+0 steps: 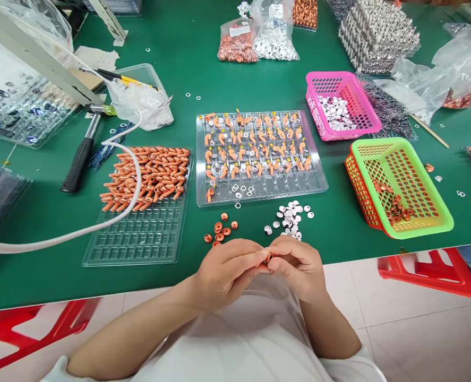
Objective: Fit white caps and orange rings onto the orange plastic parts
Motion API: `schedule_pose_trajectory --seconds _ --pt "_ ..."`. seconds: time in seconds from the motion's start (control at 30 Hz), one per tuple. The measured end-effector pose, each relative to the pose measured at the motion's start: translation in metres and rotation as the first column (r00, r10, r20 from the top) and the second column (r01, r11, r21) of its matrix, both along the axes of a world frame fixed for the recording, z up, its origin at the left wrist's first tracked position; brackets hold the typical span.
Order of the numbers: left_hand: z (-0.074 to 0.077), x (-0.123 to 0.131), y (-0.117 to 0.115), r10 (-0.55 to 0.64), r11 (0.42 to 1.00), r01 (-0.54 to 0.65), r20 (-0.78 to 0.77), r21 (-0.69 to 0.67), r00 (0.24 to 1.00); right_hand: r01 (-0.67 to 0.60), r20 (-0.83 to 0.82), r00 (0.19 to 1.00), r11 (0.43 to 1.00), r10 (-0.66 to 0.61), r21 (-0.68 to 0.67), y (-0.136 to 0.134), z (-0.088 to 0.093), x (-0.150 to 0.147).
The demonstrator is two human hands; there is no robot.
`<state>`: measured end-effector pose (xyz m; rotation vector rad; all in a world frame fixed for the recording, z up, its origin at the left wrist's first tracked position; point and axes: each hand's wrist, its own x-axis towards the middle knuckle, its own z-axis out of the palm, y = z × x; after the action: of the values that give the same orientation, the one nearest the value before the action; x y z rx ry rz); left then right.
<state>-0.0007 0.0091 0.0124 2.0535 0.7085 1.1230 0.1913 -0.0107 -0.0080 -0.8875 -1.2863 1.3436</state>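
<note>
My left hand [227, 270] and my right hand [299, 265] meet at the near edge of the green table [259, 85], fingers pinched together on one small orange ring part [268, 258]. Just beyond them lie a few loose orange rings [220, 230] and a heap of small white discs [291, 216]. Behind those stands a clear compartment tray [318, 175] with rows of orange curved pieces.
A second clear tray [139, 239] at the left carries a pile of orange tubes [147, 178], with a white hose [60, 236] across it. A green basket [402, 185] and pink basket [342, 103] stand at right. Bags of parts [259, 37] sit farther back. A black-handled hammer [79, 159] lies left.
</note>
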Motion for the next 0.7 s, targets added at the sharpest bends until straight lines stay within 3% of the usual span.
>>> schedule_pose_trajectory --seconds 0.1,0.2,0.27,0.37,0.47,0.7 --pt "0.004 0.001 -0.002 -0.002 0.984 0.012 0.054 -0.175 0.999 0.043 0.184 0.980 0.984 -0.075 0.174 0.000 0.004 0.001" --pt "0.009 0.000 -0.004 0.023 0.919 0.007 0.072 -0.395 0.997 0.024 0.312 0.941 0.947 -0.129 0.320 0.001 0.009 0.002" --pt "0.011 0.000 -0.005 0.067 0.816 -0.007 0.082 -0.578 0.994 -0.011 0.387 0.908 0.913 -0.162 0.408 0.001 0.012 0.003" --pt "0.012 0.002 -0.005 0.151 0.577 0.030 0.142 -0.816 0.978 -0.076 0.468 0.860 0.855 -0.205 0.513 0.002 0.012 0.006" --pt "0.012 0.005 -0.005 0.224 0.429 0.080 0.192 -0.900 0.955 -0.137 0.522 0.826 0.824 -0.211 0.550 0.003 0.009 0.010" --pt "0.011 0.009 -0.004 0.313 0.342 0.127 0.241 -0.931 0.919 -0.178 0.552 0.808 0.806 -0.208 0.564 0.003 0.007 0.012"
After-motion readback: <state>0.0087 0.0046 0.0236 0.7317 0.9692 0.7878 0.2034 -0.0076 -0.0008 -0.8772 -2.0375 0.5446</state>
